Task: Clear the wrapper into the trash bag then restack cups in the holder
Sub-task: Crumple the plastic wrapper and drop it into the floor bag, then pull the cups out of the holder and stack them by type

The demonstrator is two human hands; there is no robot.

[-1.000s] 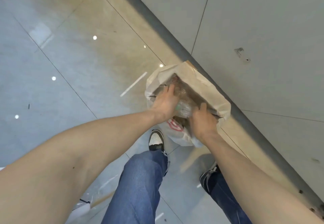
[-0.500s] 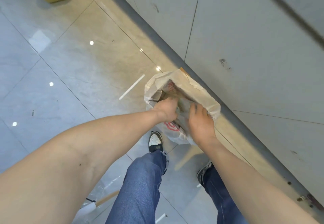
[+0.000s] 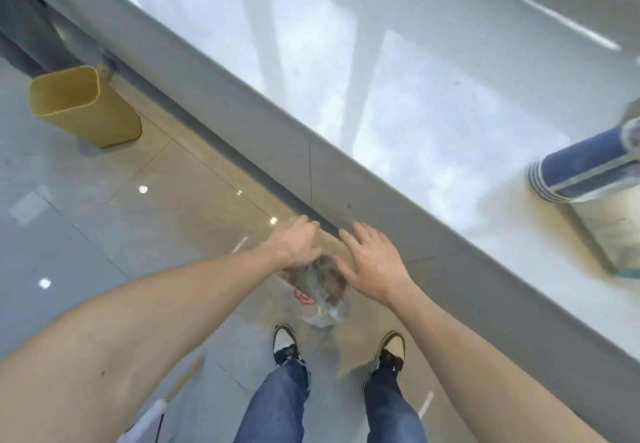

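We hold our left hand [image 3: 297, 242] and right hand [image 3: 371, 262] empty with fingers spread above the trash bag [image 3: 320, 288], which sits on the floor [image 3: 104, 221] just in front of our shoes against the counter's base, while blue cups [image 3: 581, 162] lie on the countertop's right edge.

Counter edge [image 3: 346, 179] close above trash bag [image 3: 322, 290]

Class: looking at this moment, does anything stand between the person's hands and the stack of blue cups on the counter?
Nothing visible does. Both the left hand and right hand hang open above the trash bag on the floor; the counter surface toward the blue cups is bare.
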